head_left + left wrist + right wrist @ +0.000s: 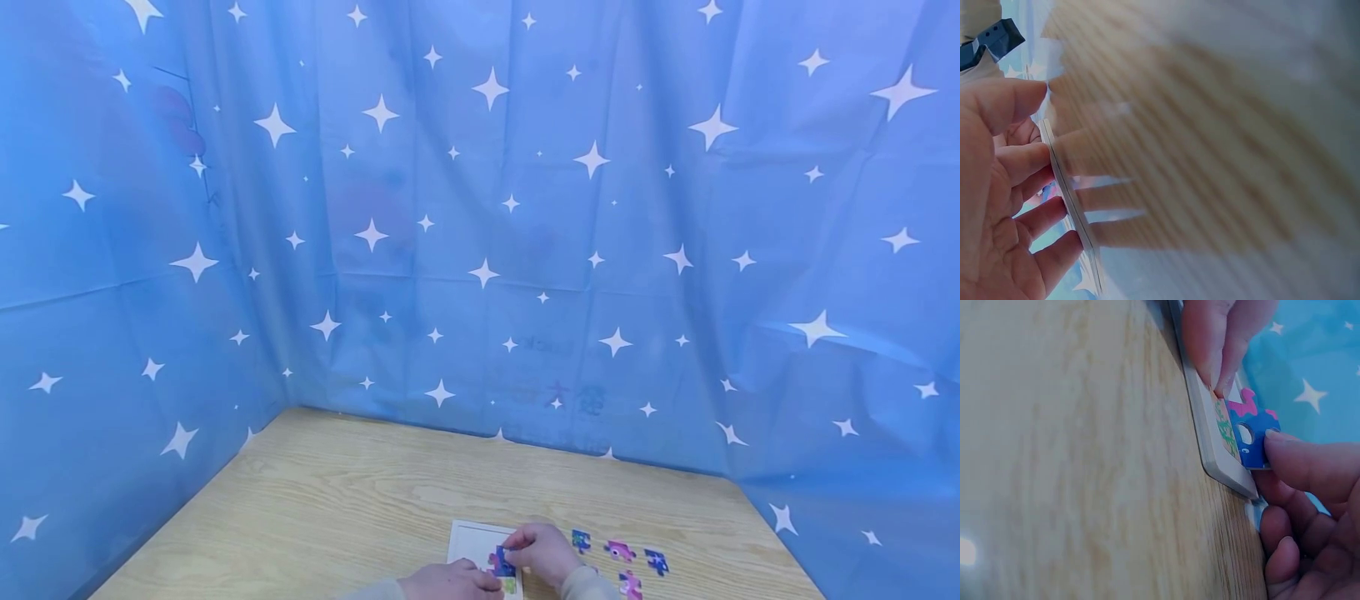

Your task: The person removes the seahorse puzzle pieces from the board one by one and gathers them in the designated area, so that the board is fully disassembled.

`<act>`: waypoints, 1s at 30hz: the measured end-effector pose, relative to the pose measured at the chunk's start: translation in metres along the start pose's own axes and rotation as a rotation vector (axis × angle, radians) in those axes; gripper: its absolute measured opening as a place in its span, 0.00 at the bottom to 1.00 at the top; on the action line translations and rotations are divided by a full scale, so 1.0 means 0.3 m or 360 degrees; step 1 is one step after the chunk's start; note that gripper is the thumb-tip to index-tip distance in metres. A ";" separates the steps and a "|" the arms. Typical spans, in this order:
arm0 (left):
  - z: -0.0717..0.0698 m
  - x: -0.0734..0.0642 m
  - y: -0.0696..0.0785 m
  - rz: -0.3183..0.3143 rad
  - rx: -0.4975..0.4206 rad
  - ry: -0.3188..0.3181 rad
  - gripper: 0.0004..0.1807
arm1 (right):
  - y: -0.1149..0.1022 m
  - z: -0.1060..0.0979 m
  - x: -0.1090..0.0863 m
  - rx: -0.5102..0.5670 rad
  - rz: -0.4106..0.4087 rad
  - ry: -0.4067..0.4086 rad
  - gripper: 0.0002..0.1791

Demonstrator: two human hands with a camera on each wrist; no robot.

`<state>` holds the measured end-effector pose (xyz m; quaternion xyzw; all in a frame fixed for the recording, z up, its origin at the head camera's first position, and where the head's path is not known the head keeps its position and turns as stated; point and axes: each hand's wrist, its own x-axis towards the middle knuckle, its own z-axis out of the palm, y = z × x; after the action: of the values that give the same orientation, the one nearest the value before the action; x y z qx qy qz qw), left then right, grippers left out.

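My right hand (545,552) pinches a blue and pink jigsaw piece (1254,447) between thumb and fingers. The piece is tilted up over the near right corner of a white puzzle tray (465,540). A yellowish piece with green plant shapes (1225,428) lies in that corner, beside the raised piece. My left hand (450,580) rests at the near side of the tray. In the right wrist view, left fingertips (1215,372) press down close to the yellowish piece. The left wrist view has the left fingers (1054,212) extended against the tray's edge (1072,203).
To the right of the tray, several loose jigsaw pieces lie on the wooden table (360,492), among them a blue one (656,561) and a pink one (620,551). A blue curtain (480,208) with white stars stands behind and at the sides.
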<state>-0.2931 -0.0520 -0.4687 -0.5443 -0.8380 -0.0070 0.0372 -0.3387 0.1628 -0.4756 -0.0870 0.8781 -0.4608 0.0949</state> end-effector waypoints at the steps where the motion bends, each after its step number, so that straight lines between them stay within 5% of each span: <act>1: 0.000 -0.001 0.000 0.0003 0.0002 -0.0001 0.24 | -0.001 -0.002 -0.001 0.0006 0.0005 -0.0003 0.03; 17: -0.003 0.002 0.000 0.0029 0.0060 -0.0018 0.24 | -0.005 -0.024 -0.005 0.0116 -0.0063 -0.0055 0.06; 30: -0.001 0.000 0.006 -0.0070 -0.0072 -0.0036 0.23 | 0.015 -0.103 -0.016 0.0126 -0.0091 -0.0100 0.07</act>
<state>-0.2915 -0.0513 -0.4685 -0.5266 -0.8497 -0.0205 0.0152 -0.3421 0.1910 -0.4616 -0.1226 0.8529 -0.4948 0.1127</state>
